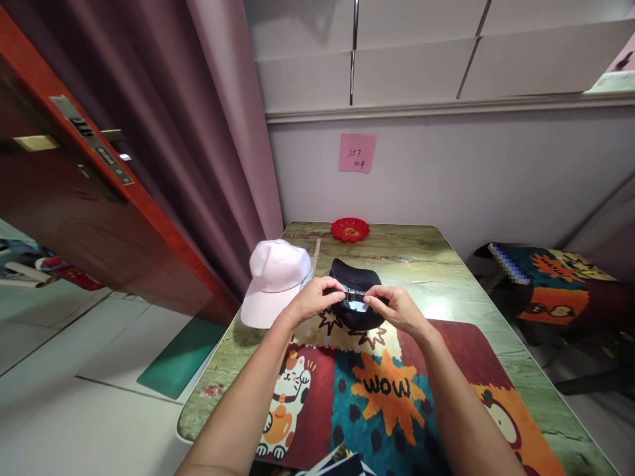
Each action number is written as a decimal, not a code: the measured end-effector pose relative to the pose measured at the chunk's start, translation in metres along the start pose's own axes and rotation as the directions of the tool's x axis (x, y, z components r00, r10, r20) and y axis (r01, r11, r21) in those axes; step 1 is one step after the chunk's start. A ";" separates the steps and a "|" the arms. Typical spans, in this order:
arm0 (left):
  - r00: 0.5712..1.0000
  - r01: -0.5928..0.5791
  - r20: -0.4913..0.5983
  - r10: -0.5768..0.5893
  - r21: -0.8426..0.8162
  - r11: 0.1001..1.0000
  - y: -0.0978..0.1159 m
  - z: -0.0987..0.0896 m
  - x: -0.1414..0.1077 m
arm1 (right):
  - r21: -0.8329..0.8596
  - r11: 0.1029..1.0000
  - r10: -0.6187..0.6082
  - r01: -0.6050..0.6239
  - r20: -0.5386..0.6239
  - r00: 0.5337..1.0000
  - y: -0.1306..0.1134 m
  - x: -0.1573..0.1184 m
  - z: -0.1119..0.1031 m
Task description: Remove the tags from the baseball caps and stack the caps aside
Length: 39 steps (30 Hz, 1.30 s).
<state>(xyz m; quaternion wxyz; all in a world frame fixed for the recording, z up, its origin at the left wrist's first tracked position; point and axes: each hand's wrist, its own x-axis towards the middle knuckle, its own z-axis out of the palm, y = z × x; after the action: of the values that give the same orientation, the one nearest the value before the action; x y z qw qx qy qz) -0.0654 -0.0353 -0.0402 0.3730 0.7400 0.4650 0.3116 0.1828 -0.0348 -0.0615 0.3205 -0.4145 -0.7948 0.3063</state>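
A black cap [356, 272] rests over the far edge of the patterned mat, its back strap and opening turned toward me. My left hand [317, 297] pinches the left end of the strap between thumb and fingers. On the other side, my right hand [394, 305] pinches the strap's right end. The strap [354, 295] runs between the two hands, with a small buckle that is hard to make out. Just left of my left hand sits a pale pink cap [278, 271], its brim pointing toward the near left.
A red scalloped dish [350, 229] stands at the table's far end by the wall. The colourful mat [367, 410] covers the near part of the wood-patterned table [421, 258]. A red-brown door [114, 218] and a purple curtain [218, 132] stand left; a mat-covered stool [560, 284] is right.
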 end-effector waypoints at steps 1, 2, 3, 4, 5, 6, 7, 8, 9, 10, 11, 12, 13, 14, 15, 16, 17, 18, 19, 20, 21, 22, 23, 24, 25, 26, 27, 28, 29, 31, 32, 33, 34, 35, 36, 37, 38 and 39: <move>1.000 0.000 -0.002 0.000 0.003 1.000 -0.002 -0.001 0.000 | -0.024 1.000 -0.004 0.004 0.002 1.000 0.000 0.001 0.000; 1.000 -0.003 -0.005 0.003 0.007 1.000 -0.004 -0.002 0.000 | -0.053 0.999 -0.009 0.009 0.002 1.000 -0.001 0.002 0.000; 1.000 -0.007 -0.011 0.007 0.010 1.000 -0.005 -0.003 0.001 | -0.086 0.996 -0.012 0.012 0.000 1.000 -0.002 0.003 0.000; 1.000 -0.011 -0.020 0.012 0.013 1.000 -0.006 -0.004 0.001 | -0.115 0.993 -0.016 0.016 -0.004 1.000 -0.003 0.005 0.001; 0.999 -0.013 -0.031 0.014 0.016 1.000 -0.007 -0.006 0.002 | -0.135 0.991 -0.019 0.018 -0.011 1.000 -0.005 0.007 0.001; 0.999 -0.014 -0.044 0.015 0.020 1.000 -0.007 -0.007 0.003 | -0.146 0.989 -0.018 0.015 -0.021 1.000 -0.006 0.009 0.001; 0.998 -0.017 -0.054 0.018 0.023 1.000 -0.007 -0.008 0.004 | -0.147 0.989 -0.014 0.010 -0.031 0.999 -0.008 0.011 0.000; 0.998 -0.023 -0.057 0.024 0.024 0.999 -0.006 -0.009 0.005 | -0.138 0.990 -0.008 0.004 -0.032 0.999 -0.010 0.012 -0.002; 0.998 -0.034 -0.046 0.035 0.022 0.999 -0.005 -0.011 0.005 | -0.116 0.993 -0.004 0.001 -0.023 1.000 -0.012 0.013 -0.004; 0.999 -0.048 -0.025 0.049 0.017 0.999 -0.004 -0.012 0.005 | -0.081 0.997 -0.005 0.004 -0.007 1.000 -0.012 0.013 -0.007; 0.998 -0.059 -0.006 0.059 0.010 0.998 -0.003 -0.015 0.004 | -0.035 0.999 -0.010 0.011 0.011 1.000 -0.011 0.013 -0.011; 0.998 -0.062 0.002 0.062 0.005 0.998 -0.003 -0.017 0.002 | 0.016 1.000 -0.016 0.016 0.019 1.000 -0.007 0.011 -0.016; 0.998 -0.058 -0.005 0.058 0.007 0.998 -0.004 -0.020 0.000 | 0.063 0.998 -0.015 0.015 0.011 1.000 -0.001 0.008 -0.021; 0.999 -0.047 -0.026 0.048 0.019 0.999 -0.007 -0.022 -0.002 | 0.098 0.995 -0.004 0.006 -0.015 1.000 0.008 0.004 -0.026; 0.998 -0.034 -0.059 0.037 0.041 0.999 -0.010 -0.025 -0.004 | 0.111 0.994 0.018 -0.012 -0.058 0.998 0.020 0.000 -0.031; 0.995 -0.024 -0.095 0.031 0.072 0.997 -0.014 -0.027 -0.006 | 0.099 0.994 0.047 -0.037 -0.099 0.994 0.033 -0.004 -0.036; 0.992 -0.022 -0.125 0.036 0.115 0.993 -0.019 -0.028 -0.007 | 0.064 0.996 0.066 -0.058 -0.137 0.988 0.046 -0.009 -0.040; 0.988 -0.026 -0.144 0.050 0.167 0.986 -0.024 -0.029 -0.007 | 0.000 0.997 0.073 -0.074 -0.149 0.986 0.060 -0.012 -0.043; 0.986 -0.035 -0.153 0.070 0.223 0.974 -0.030 -0.028 -0.006 | -0.073 0.994 0.073 -0.084 -0.143 0.987 0.071 -0.015 -0.044; 0.984 -0.049 -0.150 0.093 0.277 0.960 -0.034 -0.028 -0.004 | -0.139 0.987 0.064 -0.080 -0.120 0.991 0.080 -0.016 -0.044; 0.984 -0.068 -0.132 0.117 0.324 0.944 -0.039 -0.026 0.000 | -0.196 0.979 0.048 -0.064 -0.088 0.995 0.086 -0.017 -0.042; 0.986 -0.093 -0.099 0.137 0.363 0.927 -0.043 -0.025 0.004 | -0.240 0.970 0.025 -0.037 -0.052 0.998 0.089 -0.015 -0.039; 0.987 -0.119 -0.055 0.152 0.393 0.912 -0.047 -0.023 0.009 | -0.269 0.963 -0.002 -0.002 -0.017 1.000 0.089 -0.012 -0.034; 0.987 -0.145 -0.008 0.163 0.414 0.899 -0.050 -0.022 0.015 | -0.286 0.958 -0.032 0.033 0.011 0.999 0.087 -0.008 -0.029; 0.984 -0.171 0.035 0.173 0.427 0.888 -0.052 -0.021 0.020 | -0.294 0.954 -0.059 0.065 0.029 0.998 0.084 -0.004 -0.024; 0.980 -0.196 0.078 0.181 0.431 0.881 -0.053 -0.021 0.025 | -0.291 0.952 -0.085 0.093 0.041 0.996 0.079 0.001 -0.019; 0.975 -0.220 0.117 0.188 0.422 0.879 -0.052 -0.021 0.029 | -0.277 0.954 -0.106 0.115 0.047 0.993 0.074 0.007 -0.015; 0.969 -0.240 0.149 0.196 0.397 0.886 -0.049 -0.023 0.033 | -0.254 0.959 -0.120 0.129 0.048 0.992 0.068 0.011 -0.013; 0.963 -0.254 0.176 0.202 0.353 0.901 -0.045 -0.026 0.035 | -0.220 0.966 -0.125 0.133 0.049 0.991 0.062 0.016 -0.013; 0.957 -0.231 0.221 0.185 0.201 0.952 -0.032 -0.036 0.036 | -0.086 0.990 -0.103 0.109 0.071 0.992 0.050 0.022 -0.021; 0.958 -0.180 0.244 0.152 0.095 0.979 -0.024 -0.043 0.035 | 0.025 0.997 -0.078 0.076 0.093 0.993 0.044 0.024 -0.028; 0.959 -0.103 0.263 0.107 -0.029 0.994 -0.016 -0.049 0.033 | 0.166 0.986 -0.049 0.029 0.120 0.992 0.037 0.025 -0.036; 0.959 -0.015 0.276 0.063 -0.171 0.985 -0.009 -0.055 0.031 | 0.323 0.946 -0.023 -0.024 0.142 0.990 0.031 0.026 -0.044; 0.962 0.064 0.271 0.029 -0.327 0.943 -0.004 -0.059 0.028 | 0.466 0.882 -0.001 -0.070 0.150 0.989 0.025 0.026 -0.051; 0.971 0.115 0.239 0.006 -0.488 0.865 0.000 -0.060 0.025 | 0.589 0.801 0.026 -0.107 0.145 0.989 0.020 0.027 -0.056; 0.983 0.128 0.182 -0.013 -0.640 0.758 0.003 -0.058 0.022 | 0.691 0.711 0.060 -0.130 0.125 0.990 0.016 0.027 -0.058; 0.993 0.109 0.110 -0.037 -0.767 0.632 0.003 -0.052 0.019 | 0.774 0.617 0.103 -0.141 0.098 0.990 0.012 0.027 -0.057; 0.997 0.072 0.042 -0.071 -0.862 0.502 0.002 -0.042 0.015 | 0.843 0.517 0.157 -0.148 0.077 0.985 0.010 0.027 -0.051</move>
<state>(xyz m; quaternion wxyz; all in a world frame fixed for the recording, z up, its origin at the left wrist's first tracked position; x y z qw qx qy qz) -0.0926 -0.0108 -0.0146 0.7044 0.4369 0.2784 0.4852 0.2144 0.0044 -0.0315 0.4563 -0.2772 -0.5064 0.6771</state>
